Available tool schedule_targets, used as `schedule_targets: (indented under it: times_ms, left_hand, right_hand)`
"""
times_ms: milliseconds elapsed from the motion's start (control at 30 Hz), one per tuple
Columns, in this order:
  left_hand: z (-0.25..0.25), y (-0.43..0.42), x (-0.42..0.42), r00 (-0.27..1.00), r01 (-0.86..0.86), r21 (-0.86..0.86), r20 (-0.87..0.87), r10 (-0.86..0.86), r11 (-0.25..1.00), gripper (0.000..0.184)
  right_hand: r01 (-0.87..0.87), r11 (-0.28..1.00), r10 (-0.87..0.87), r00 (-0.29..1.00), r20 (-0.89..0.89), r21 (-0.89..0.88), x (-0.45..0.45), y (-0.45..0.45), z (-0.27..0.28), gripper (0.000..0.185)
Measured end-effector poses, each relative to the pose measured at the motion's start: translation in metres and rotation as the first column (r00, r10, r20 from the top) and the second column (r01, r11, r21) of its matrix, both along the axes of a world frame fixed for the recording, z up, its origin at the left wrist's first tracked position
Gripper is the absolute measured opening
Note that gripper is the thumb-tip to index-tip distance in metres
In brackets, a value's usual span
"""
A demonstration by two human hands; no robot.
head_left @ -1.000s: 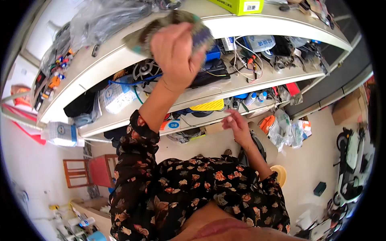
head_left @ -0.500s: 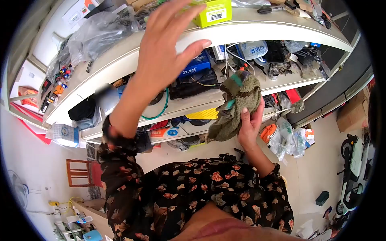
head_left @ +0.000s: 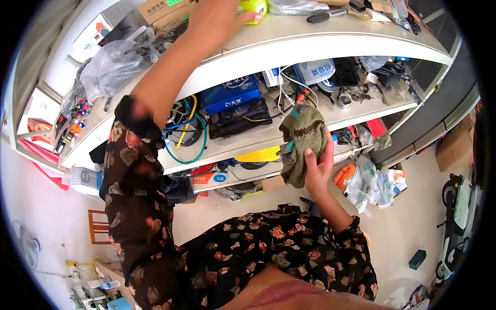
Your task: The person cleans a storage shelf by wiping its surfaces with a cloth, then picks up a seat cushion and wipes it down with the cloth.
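Observation:
A crumpled olive-green cloth [head_left: 304, 147] with teal and dark patches hangs in front of the shelves, gripped by my right hand [head_left: 321, 168] with the thumb pressed on it. My left hand [head_left: 219, 20] is stretched up over the top shelf, at the upper edge of the view. Its thumb touches or lies just in front of a yellow-green box [head_left: 254, 7]. The other fingers run out of the frame, so what they hold, if anything, is hidden.
The top shelf [head_left: 310, 44] carries a black marker [head_left: 327, 15], grey plastic bags [head_left: 116, 67] and cardboard boxes [head_left: 163, 11]. A blue box [head_left: 231, 95] and looped cables fill the middle shelf. Bags [head_left: 367, 181] lie on the floor at right.
The cloth went from my left hand to my right hand. My left hand has risen to the yellow-green box on the top shelf, and the view has shifted.

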State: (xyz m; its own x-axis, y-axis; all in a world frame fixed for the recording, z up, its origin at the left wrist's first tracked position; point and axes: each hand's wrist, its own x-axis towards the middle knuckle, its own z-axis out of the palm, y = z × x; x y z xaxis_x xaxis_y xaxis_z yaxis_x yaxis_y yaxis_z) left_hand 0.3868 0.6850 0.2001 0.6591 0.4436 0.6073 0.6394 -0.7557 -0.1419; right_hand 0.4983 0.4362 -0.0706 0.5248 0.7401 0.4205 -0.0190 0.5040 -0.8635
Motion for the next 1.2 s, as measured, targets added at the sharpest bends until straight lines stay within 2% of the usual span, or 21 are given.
schedule_targets:
  times_ms: [100, 200, 267, 300, 333, 400, 433, 500, 567, 633, 700, 733, 800, 867, 933, 1000, 1100, 1133, 1200]
  left_hand:
    - [0.013, 0.011, 0.023, 0.989, -0.134, 0.024, -0.063, 0.135, 0.991, 0.040]
    - [0.019, 0.037, 0.021, 0.977, 0.212, -0.172, 0.071, -0.203, 0.962, 0.031]
    - [0.023, 0.034, -0.008, 0.934, 0.346, -0.175, 0.154, -0.321, 0.922, 0.028]
    - [0.030, 0.026, -0.027, 0.905, 0.411, -0.170, 0.193, -0.379, 0.896, 0.027]
    - [0.036, 0.016, -0.050, 0.976, 0.204, 0.034, -0.080, -0.200, 0.978, 0.024]
    - [0.038, -0.003, -0.095, 0.956, 0.207, 0.068, -0.225, -0.187, 0.976, 0.026]
    - [0.030, 0.003, -0.117, 0.963, 0.127, 0.101, -0.251, -0.099, 0.987, 0.034]
    - [0.004, 0.019, -0.153, 0.954, -0.024, 0.174, -0.290, 0.075, 0.984, 0.055]
    - [-0.007, 0.013, -0.169, 0.958, -0.032, 0.107, -0.280, 0.061, 0.994, 0.052]
    - [-0.010, 0.015, -0.182, 0.959, -0.026, 0.093, -0.280, 0.051, 0.995, 0.050]
    - [-0.010, 0.030, -0.189, 0.957, -0.003, 0.140, -0.286, 0.044, 0.990, 0.048]
    - [-0.014, 0.038, -0.192, 0.968, -0.011, 0.144, -0.245, 0.047, 0.989, 0.048]
    - [-0.025, 0.051, -0.193, 0.985, -0.026, 0.151, -0.166, 0.052, 0.988, 0.047]
    - [-0.033, 0.059, -0.196, 0.997, 0.014, 0.081, -0.073, -0.008, 0.997, 0.046]
    - [-0.033, 0.065, -0.197, 0.997, 0.078, -0.024, 0.006, -0.078, 0.997, 0.044]
    - [-0.026, 0.066, -0.197, 0.986, 0.155, -0.170, 0.090, -0.142, 0.973, 0.041]
    - [-0.024, 0.073, -0.210, 0.942, 0.287, -0.394, 0.281, -0.183, 0.873, 0.036]
    - [-0.009, 0.022, -0.188, 0.929, 0.276, -0.355, 0.338, -0.153, 0.893, 0.032]
    - [-0.011, 0.018, -0.185, 0.954, 0.233, -0.157, 0.229, -0.194, 0.960, 0.035]
  right_hand:
    - [-0.026, 1.000, 0.026, 1.000, 0.012, -0.004, 0.001, 0.001, 0.002, 0.061]
    - [0.000, 1.000, 0.000, 0.999, 0.053, 0.002, 0.009, 0.000, 0.009, 0.062]
    - [0.060, 0.998, -0.063, 0.991, 0.117, 0.024, 0.018, 0.001, 0.013, 0.064]
    - [0.152, 0.987, -0.157, 0.971, 0.180, 0.044, 0.027, 0.004, 0.016, 0.063]
    - [0.223, 0.971, -0.237, 0.938, 0.253, 0.082, 0.038, 0.006, 0.023, 0.062]
    - [0.322, 0.925, -0.376, 0.847, 0.376, 0.200, 0.060, 0.013, 0.052, 0.059]
    - [0.347, 0.896, -0.438, 0.793, 0.424, 0.276, 0.069, 0.018, 0.071, 0.058]
    - [0.335, 0.847, -0.530, 0.592, 0.607, 0.414, 0.084, 0.027, 0.118, 0.055]
    - [0.246, 0.848, -0.529, 0.361, 0.768, 0.468, 0.087, 0.041, 0.170, 0.055]
    - [0.194, 0.825, -0.553, 0.086, 0.829, 0.531, 0.076, 0.066, 0.213, 0.049]
    - [0.153, 0.964, -0.222, 0.023, 0.975, 0.216, 0.051, 0.088, 0.248, 0.042]
    - [0.144, 0.989, -0.040, -0.015, 0.999, 0.042, 0.037, 0.100, 0.258, 0.040]
    - [-0.059, 0.997, 0.058, 0.019, 0.998, -0.057, 0.018, 0.130, 0.262, 0.032]
    - [-0.240, 0.968, 0.070, -0.029, 0.997, -0.075, -0.011, 0.160, 0.260, 0.028]
    - [-0.343, 0.937, 0.055, -0.044, 0.998, -0.067, -0.046, 0.188, 0.255, 0.025]
    - [-0.384, 0.923, 0.006, -0.027, 1.000, -0.016, -0.088, 0.211, 0.247, 0.023]
    - [-0.338, 0.939, -0.060, 0.016, 0.998, 0.062, -0.123, 0.224, 0.232, 0.022]
    - [-0.323, 0.942, -0.089, 0.033, 0.995, 0.095, -0.120, 0.219, 0.229, 0.022]
    - [-0.339, 0.904, -0.242, 0.092, 0.966, 0.259, -0.098, 0.203, 0.228, 0.019]
